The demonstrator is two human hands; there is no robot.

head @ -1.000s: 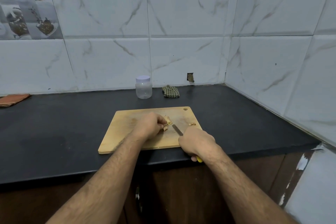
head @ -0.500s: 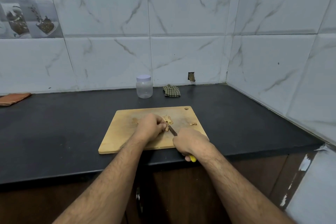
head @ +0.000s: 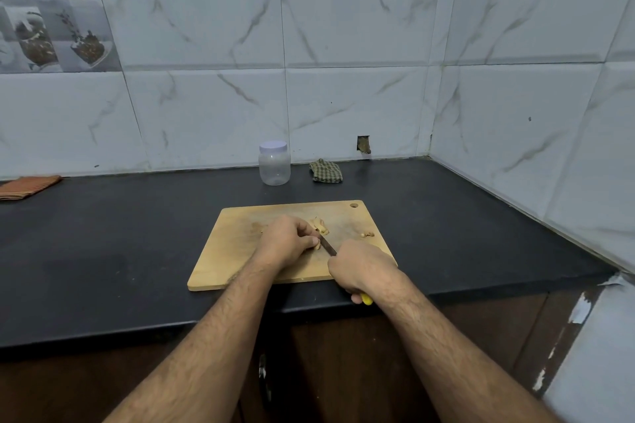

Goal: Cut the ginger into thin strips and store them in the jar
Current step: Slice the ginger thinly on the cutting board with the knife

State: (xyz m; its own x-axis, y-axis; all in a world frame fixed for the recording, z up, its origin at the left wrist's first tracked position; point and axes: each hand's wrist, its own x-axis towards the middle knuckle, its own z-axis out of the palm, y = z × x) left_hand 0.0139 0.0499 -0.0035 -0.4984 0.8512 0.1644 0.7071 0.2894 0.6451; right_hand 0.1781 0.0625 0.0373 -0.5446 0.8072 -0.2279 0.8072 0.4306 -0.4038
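Behind cutting board (head: 240,251), lidded jar (head: 274,164)

Counted: 1 chopping board (head: 240,251), 1 knife (head: 329,246), 1 jar (head: 274,163) at 12 o'clock, 2 cloths (head: 325,171) (head: 27,186), 2 hands (head: 287,244) (head: 360,268).

My right hand (head: 360,268) hides most of the knife (head: 329,246) handle; my left hand (head: 287,244) covers the ginger (head: 319,225) I pin; the far-left orange cloth (head: 27,186) is cut off.

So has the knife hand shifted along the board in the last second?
Yes. The right hand has slid left along the cutting board, toward the left hand.
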